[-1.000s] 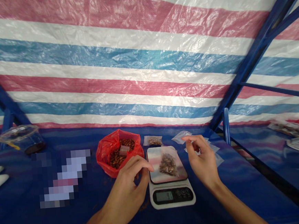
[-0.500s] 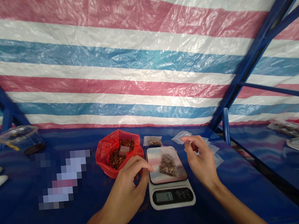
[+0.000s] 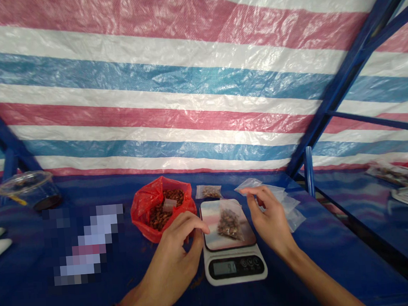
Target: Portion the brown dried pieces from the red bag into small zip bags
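A clear zip bag of brown seed-like pieces (image 3: 230, 225) lies on the metal plate of a white kitchen scale (image 3: 237, 278), whose display seems to read 91 or 9.1. At the plate's left edge, my left hand (image 3: 178, 254) hovers with curved fingers and thumb apart, holding nothing. On the other side, my right hand (image 3: 271, 218) is bent with its index finger reaching toward the plate's upper right. Its fingers are apart and nothing shows in them. Left of the scale stands an open red plastic bag (image 3: 142, 209) of similar brown pieces, with a small clear scoop-like piece (image 3: 169, 205) on top.
Behind the scale lies another filled zip bag (image 3: 209, 191). Several flat clear bags (image 3: 290, 206) spread out to the right. A round clear tub (image 3: 32, 191) stands at the far left. Blue metal bars (image 3: 330, 96) frame the striped sheet (image 3: 172, 108) behind the blue table.
My right hand has shifted slightly left, closer to the scale, uncovering more of the flat clear bags. My left hand and the bag on the scale have stayed put.
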The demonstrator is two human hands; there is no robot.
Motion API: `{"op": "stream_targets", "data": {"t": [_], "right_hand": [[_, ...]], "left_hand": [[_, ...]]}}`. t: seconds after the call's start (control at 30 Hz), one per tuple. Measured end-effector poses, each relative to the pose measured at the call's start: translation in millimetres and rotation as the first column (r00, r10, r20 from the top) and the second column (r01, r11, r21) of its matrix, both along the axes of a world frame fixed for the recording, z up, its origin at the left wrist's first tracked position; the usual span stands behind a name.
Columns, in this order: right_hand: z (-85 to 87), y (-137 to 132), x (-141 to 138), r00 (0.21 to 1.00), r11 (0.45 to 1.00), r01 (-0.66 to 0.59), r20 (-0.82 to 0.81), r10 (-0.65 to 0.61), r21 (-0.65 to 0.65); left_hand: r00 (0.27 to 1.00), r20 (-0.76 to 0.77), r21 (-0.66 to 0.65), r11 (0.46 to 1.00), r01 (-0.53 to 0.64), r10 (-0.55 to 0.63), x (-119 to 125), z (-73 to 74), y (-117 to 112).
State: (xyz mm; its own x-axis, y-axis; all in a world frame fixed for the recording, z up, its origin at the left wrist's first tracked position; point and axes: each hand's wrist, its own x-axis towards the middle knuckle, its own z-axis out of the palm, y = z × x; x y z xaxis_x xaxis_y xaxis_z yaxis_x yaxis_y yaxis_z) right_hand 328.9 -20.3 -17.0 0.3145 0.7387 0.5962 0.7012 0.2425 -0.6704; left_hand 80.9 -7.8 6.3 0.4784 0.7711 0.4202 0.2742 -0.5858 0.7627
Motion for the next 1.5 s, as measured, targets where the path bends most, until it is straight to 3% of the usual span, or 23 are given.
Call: {"op": "stream_targets", "data": {"t": [0.27,0.4,0.53,0.63,0.77,0.87,0.97,1.13,1.3,1.5], "right_hand": [[-18.3,5.8,8.9,0.967,0.982,0.082,0.250,-0.037,-0.172],[-22.7,6.0,8.0,0.962,0.969,0.072,0.274,-0.004,-0.237],[-15.2,4.3,3.1,0.979,0.973,0.013,0.203,0.035,-0.231],[0.5,-0.7,-6.6,0.986,0.976,-0.119,0.092,0.137,-0.185],[21.7,-10.8,-27.1,0.926,0.917,-0.376,-0.089,0.366,-0.137],[27.1,-15.5,-41.5,0.880,0.881,-0.462,-0.176,0.442,-0.098],[25.3,-15.1,-50.3,0.849,0.882,-0.465,-0.318,0.422,-0.072],[24.0,-11.0,-55.2,0.753,0.886,-0.462,-0.548,0.365,-0.045],[25.2,-11.6,-60.9,0.768,0.896,-0.442,-0.535,0.353,-0.043],[24.6,-12.8,-68.2,0.797,0.911,-0.410,-0.465,0.386,0.052]], "left_hand": [[1.000,-0.011,-0.018,1.000,-0.005,0.004,-1.3,0.2,-0.9],[1.000,-0.017,-0.037,0.999,-0.009,0.008,-0.3,0.4,-0.8],[0.999,-0.026,-0.048,0.999,-0.023,0.022,3.1,0.3,-0.8],[0.995,-0.033,-0.053,0.993,-0.101,0.099,6.2,-2.0,-0.6],[0.981,-0.024,-0.083,0.977,-0.194,0.193,9.0,-9.0,1.5],[0.989,-0.037,-0.150,0.978,-0.147,0.143,10.2,-12.8,3.6],[0.995,-0.027,-0.183,0.978,-0.101,0.097,10.8,-12.8,5.2],[0.992,0.037,-0.222,0.969,-0.109,0.121,9.0,-9.7,7.4],[0.996,0.060,-0.222,0.973,-0.058,0.073,7.4,-4.7,5.3],[0.997,0.054,-0.232,0.971,-0.048,0.062,7.9,-0.5,2.7]]}}
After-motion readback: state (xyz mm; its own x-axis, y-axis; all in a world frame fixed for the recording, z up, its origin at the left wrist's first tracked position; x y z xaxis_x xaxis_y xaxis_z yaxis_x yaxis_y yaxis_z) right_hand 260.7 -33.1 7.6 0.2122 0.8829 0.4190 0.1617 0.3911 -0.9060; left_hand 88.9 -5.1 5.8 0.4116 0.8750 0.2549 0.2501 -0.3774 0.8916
